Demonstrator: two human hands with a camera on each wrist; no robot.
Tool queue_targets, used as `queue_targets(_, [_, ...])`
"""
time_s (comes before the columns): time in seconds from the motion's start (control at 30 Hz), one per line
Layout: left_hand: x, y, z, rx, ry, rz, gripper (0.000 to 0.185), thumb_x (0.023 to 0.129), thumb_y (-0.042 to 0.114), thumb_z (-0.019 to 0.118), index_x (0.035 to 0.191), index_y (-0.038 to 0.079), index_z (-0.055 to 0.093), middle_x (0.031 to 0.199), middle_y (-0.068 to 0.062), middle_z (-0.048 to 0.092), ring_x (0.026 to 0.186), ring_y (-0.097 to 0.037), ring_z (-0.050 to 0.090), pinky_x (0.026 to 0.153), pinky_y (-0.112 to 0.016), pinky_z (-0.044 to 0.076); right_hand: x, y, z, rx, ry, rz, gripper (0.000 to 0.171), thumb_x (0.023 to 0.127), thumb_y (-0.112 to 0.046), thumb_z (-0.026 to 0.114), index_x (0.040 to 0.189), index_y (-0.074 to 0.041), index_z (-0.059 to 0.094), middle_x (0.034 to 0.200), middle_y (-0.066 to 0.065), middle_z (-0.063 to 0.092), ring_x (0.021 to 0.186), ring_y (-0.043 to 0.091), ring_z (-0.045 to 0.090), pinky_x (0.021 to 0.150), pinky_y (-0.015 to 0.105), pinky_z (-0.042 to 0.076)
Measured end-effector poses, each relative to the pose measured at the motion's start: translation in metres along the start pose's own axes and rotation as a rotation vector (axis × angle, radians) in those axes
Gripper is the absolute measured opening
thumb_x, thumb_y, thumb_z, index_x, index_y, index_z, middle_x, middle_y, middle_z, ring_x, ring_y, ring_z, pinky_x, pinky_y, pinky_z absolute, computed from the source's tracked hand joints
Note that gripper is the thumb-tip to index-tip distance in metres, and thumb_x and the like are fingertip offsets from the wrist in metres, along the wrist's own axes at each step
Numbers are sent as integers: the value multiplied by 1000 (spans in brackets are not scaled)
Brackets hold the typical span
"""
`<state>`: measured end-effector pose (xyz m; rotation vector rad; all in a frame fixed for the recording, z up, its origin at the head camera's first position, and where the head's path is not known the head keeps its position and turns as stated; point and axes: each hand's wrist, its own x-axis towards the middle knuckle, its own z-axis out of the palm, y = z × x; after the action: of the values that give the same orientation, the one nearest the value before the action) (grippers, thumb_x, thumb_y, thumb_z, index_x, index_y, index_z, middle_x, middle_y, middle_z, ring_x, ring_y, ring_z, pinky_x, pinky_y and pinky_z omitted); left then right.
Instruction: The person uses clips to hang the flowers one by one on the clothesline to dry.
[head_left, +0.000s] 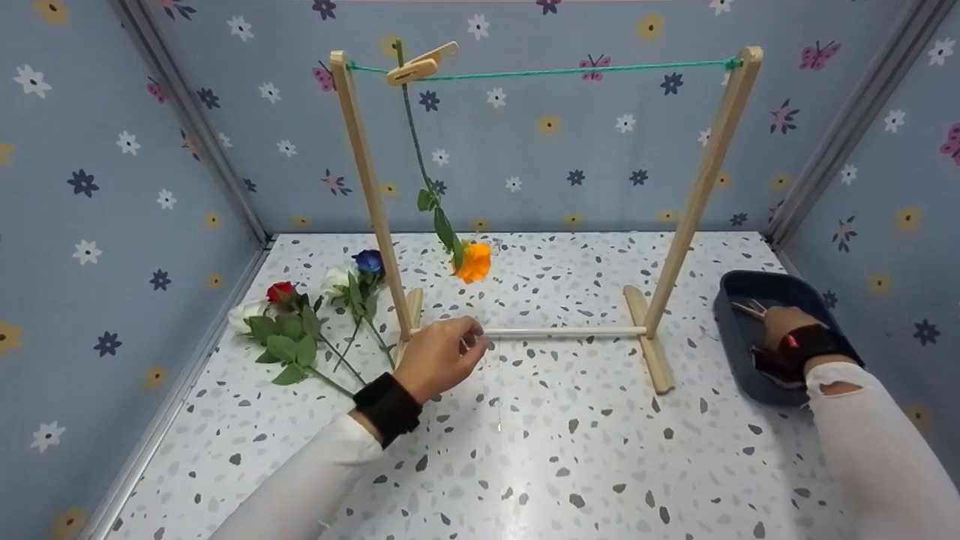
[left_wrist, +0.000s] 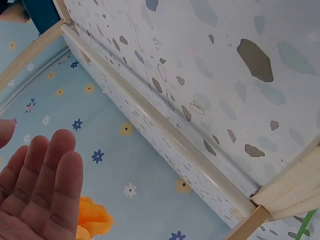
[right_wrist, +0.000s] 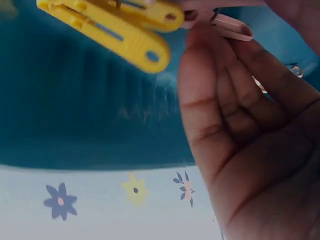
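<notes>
My left hand (head_left: 442, 356) hovers beside the left post, near the white crossbar (head_left: 566, 331), with relaxed fingers and nothing in them. In the left wrist view its fingers (left_wrist: 67, 175) are loosely bent. My right hand (head_left: 791, 334) reaches into the dark blue basin (head_left: 739, 360) and pinches a pink clothespin (right_wrist: 232, 27). A yellow clothespin (right_wrist: 125, 45) lies close to those fingertips. From the green cord (head_left: 562, 72) an orange flower (head_left: 474, 262) hangs head down, its stem clipped by a pale yellow clothespin (head_left: 412, 71).
The wooden frame has a left post (head_left: 367, 187) and a right post (head_left: 701, 187). Left of it lie a red rose (head_left: 280, 292), a blue rose (head_left: 368, 261) and white roses (head_left: 337, 281) with leafy stems. Patterned walls (head_left: 555, 172) enclose the speckled tabletop (head_left: 562, 450).
</notes>
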<state>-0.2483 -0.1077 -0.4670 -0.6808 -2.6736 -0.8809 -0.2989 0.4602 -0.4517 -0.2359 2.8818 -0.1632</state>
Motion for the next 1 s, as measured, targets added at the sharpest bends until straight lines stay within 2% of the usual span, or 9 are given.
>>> queue_targets(0.1, [0,0,0,-5,-6,-4,13,102,22,76,103,8,77,87,-4,78,73,-18,71,66,-35,60,-2,-1,-10,89,-22,51,11,86,-1,67,78,5,66,70,13,63,61,27,54,56,41,48])
queue_targets(0.27, [0,0,-1,-3,-9,-8,17,103,23,76,104,6,78,88,-4,79,75,-18,71,67,-34,60,2,-1,-31,169,-27,124,24,89,-16,74,73,0,66,69,10,64,60,24,58,54,34,48])
queue_targets(0.37, [1,1,-2,3,-6,-4,19,103,25,75,105,6,77,89,-5,79,76,-19,73,68,-35,61,6,-3,-43,195,-4,134,34,91,-26,74,66,-4,67,65,4,65,57,20,57,53,32,46])
queue_targets(0.47, [1,2,-3,0,-6,-7,21,103,25,75,106,5,78,90,-6,80,78,-21,75,69,-37,63,5,-11,-54,246,67,116,33,89,-28,76,66,-6,71,60,1,64,54,18,54,51,32,43])
queue_targets(0.57, [1,4,-3,-10,-9,-13,21,103,25,75,108,4,77,91,-7,80,80,-25,77,70,-40,64,-2,-27,-64,291,175,76,23,87,-25,77,81,-3,74,69,3,67,61,19,55,52,32,44])
queue_targets(0.7, [3,6,-4,-31,-7,-18,18,103,21,75,108,5,78,92,-7,81,82,-26,78,71,-40,64,-13,-60,-72,357,292,10,26,88,-22,80,101,-1,72,89,10,71,74,21,60,60,28,49])
queue_targets(0.87, [4,10,-4,-50,9,9,14,103,20,75,105,7,78,91,-6,81,80,-20,77,68,-35,63,-25,-109,-72,484,398,-158,23,88,-13,86,103,-2,72,91,10,73,73,10,65,62,18,53])
queue_targets(1.0, [4,16,-3,-70,13,44,14,104,21,74,104,7,77,91,-5,81,79,-18,77,69,-34,64,-33,-144,-69,595,407,-303,20,87,0,85,102,1,72,92,11,74,73,5,69,64,18,57])
